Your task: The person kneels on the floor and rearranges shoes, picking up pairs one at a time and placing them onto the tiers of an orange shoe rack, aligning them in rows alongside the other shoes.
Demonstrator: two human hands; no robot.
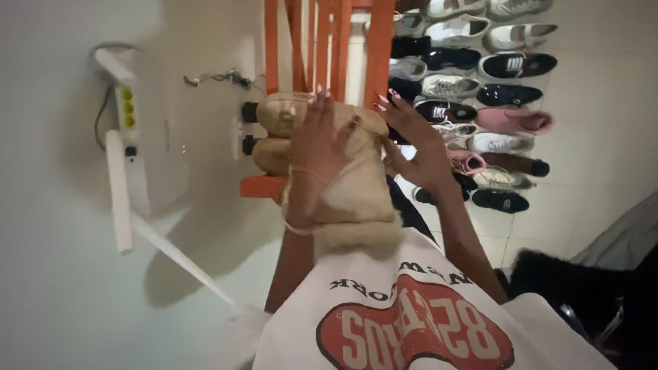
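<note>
A pair of tan suede boots (356, 171) with fluffy cuffs is pressed against my chest, soles pointing away from me. My left hand (319, 144) lies flat on top of the boots with its fingers spread, a thin bracelet at the wrist. On the boots' right side my right hand (418, 147) holds them, fingers stretched out toward the toe end. My white shirt (411, 322) with a red print fills the bottom of the view.
An orange wooden frame (339, 41) stands just beyond the boots. A white router (127, 137) with antennas hangs on the wall at left, near plugged sockets (247, 113). Several rows of shoes (480, 89) line the tiled floor at right. A black fuzzy item (555, 281) lies at lower right.
</note>
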